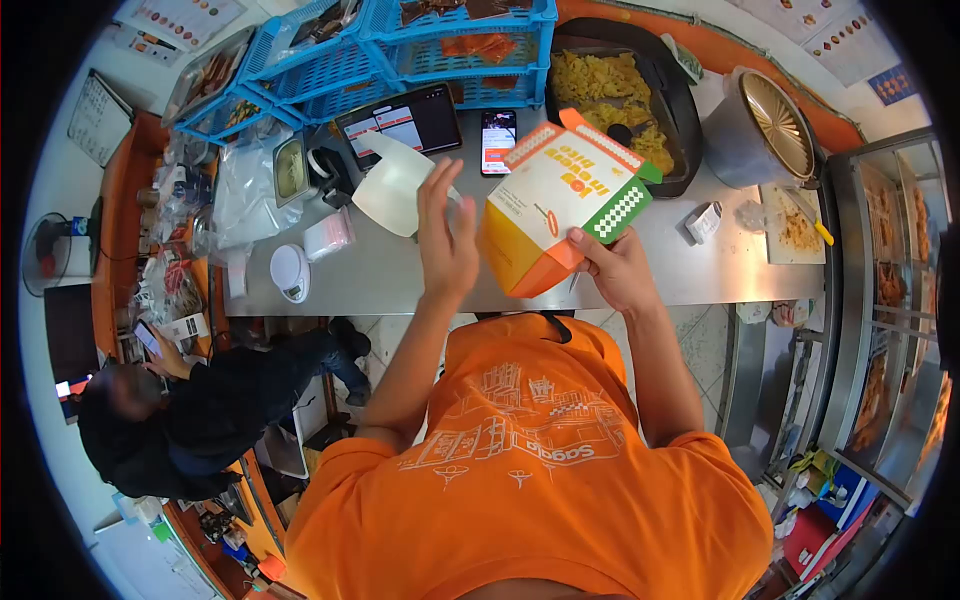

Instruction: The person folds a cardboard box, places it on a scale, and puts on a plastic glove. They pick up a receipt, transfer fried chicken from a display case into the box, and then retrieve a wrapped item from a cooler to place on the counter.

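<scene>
stretching beneath the carton, a metal counter stands beside a cabinet.

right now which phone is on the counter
The phone just right of the tablet; the other phone is in the hand of the person in black.

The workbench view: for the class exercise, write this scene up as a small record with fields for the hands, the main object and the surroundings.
left hand: open, raised, holding nothing
right hand: gripping the carton's near edge
main object: printed carton, orange, white and green, held above the steel bench
behind left hand: white container
far side: tablet, phone, blue crates, black tray of yellow food
right side: metal pot, yellow-handled knife
left side: white scale
nearby: another person with a phone
</scene>
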Action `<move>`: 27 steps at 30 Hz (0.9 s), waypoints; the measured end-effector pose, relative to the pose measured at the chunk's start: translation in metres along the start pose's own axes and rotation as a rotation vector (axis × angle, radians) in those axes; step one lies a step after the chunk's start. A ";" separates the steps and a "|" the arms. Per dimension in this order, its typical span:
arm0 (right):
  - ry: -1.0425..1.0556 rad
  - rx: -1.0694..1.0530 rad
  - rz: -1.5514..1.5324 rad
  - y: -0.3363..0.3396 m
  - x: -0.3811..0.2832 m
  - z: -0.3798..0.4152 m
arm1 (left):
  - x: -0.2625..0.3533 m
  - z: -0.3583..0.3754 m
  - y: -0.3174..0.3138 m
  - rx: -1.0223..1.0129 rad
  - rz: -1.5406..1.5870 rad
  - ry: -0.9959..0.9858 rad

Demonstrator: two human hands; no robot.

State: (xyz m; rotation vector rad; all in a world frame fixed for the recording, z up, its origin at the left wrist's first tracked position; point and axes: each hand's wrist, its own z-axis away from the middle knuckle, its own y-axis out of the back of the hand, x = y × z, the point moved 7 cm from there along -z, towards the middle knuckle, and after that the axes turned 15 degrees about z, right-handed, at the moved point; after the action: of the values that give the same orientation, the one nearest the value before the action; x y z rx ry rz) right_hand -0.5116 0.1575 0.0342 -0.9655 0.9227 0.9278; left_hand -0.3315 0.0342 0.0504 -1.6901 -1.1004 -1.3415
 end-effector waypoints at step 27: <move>0.016 -0.284 0.300 -0.019 0.013 0.016 | -0.066 0.017 -0.047 -0.135 0.640 0.361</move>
State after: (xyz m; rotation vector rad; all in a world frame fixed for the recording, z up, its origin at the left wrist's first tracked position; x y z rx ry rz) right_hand -0.4868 0.1699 0.0311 -1.0919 0.9828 1.3339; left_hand -0.3748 0.0550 -0.0165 -1.6119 -0.2282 -1.2359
